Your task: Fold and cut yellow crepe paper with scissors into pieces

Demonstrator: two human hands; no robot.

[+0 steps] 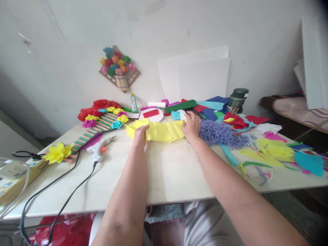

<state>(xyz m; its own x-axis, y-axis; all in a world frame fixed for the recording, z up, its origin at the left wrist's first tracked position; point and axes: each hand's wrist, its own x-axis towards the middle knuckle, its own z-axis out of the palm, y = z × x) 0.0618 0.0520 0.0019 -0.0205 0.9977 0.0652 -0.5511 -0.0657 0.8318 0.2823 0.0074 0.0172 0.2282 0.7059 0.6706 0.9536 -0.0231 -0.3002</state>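
Note:
A strip of yellow crepe paper (164, 132) is stretched sideways just above the table in front of me. My left hand (140, 134) grips it near its left end, thumb on top, and a loose flap of the paper spreads beyond the thumb. At the right end, my right hand (192, 125) is closed on the paper's edge, its fingertips partly hidden. A tangled heap of purple-blue yarn (220, 133) lies right beside the right hand. Behind the strip rests a white disc (159, 118) with a red paper piece (151, 113) on it.
On the left are a glue gun (97, 149) with a trailing cord, a woven piece with paper flowers (94, 128), and a power strip (24, 181). Coloured paper scraps (275, 150) cover the right side. A glue bottle (134, 103) and dark jar (238, 100) stand at the back.

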